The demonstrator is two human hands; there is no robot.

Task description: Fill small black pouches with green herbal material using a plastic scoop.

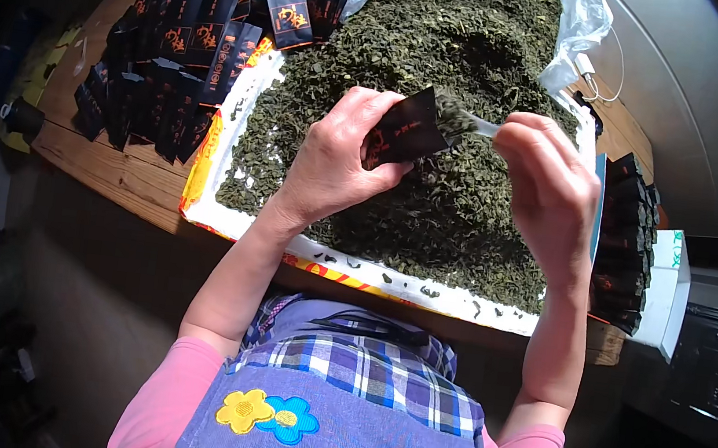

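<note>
My left hand (344, 149) grips a small black tea pouch (406, 130) with orange print, tilted so that its mouth faces right. Between the fingers of my right hand (547, 172) is the handle of a pale plastic scoop (480, 125). Dark green tea leaves (453, 112) are heaped at the scoop's end, right at the pouch's mouth. How far the scoop reaches inside the pouch is hidden. Both hands are above a wide, shallow box with a white lining (385, 287), filled with loose tea leaves (357, 237).
Many similar black pouches (180, 44) lie piled on the wooden table (115, 179) at left. A row of dark pouches (621, 254) stands at right, by a white box (667, 292). Clear plastic sheeting (571, 22) edges the box's back. A white charger with cable (586, 67) sits behind.
</note>
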